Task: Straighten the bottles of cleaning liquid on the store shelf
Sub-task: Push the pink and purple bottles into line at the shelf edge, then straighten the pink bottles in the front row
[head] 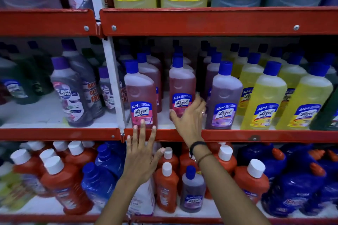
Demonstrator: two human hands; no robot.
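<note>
Reaching up to the middle shelf (219, 135), the right hand (190, 117) is wrapped around the lower part of a translucent plastic bottle of reddish-pink liquid (181, 86), with the thumb on its left edge and the fingers curled behind its right side. The bottle stands upright, set a little back from the shelf's front lip, and is topped by a ribbed blue screw cap. A glossy blue label with a pink lower band is partly covered by the hand. A ring is worn on one finger, and a dark band and a thin cord are seen at the wrist.

The left hand (141, 151) is held open and flat, fingers spread, gripping nothing; its fingertips (142, 122) are laid against the base of a second pink bottle (140, 95) at the painted red metal shelf edge. That bottle has the same tall, flat-shouldered shape and stands at the very front, just beside the white upright post (113, 82).

To the right, a purple-filled bottle (224, 97) and rows of yellow bottles (263, 97) of the same moulded form are lined up. Below, opaque orange bottles with white caps (64, 182) are crowded on the lower shelf, several of them tilted.
</note>
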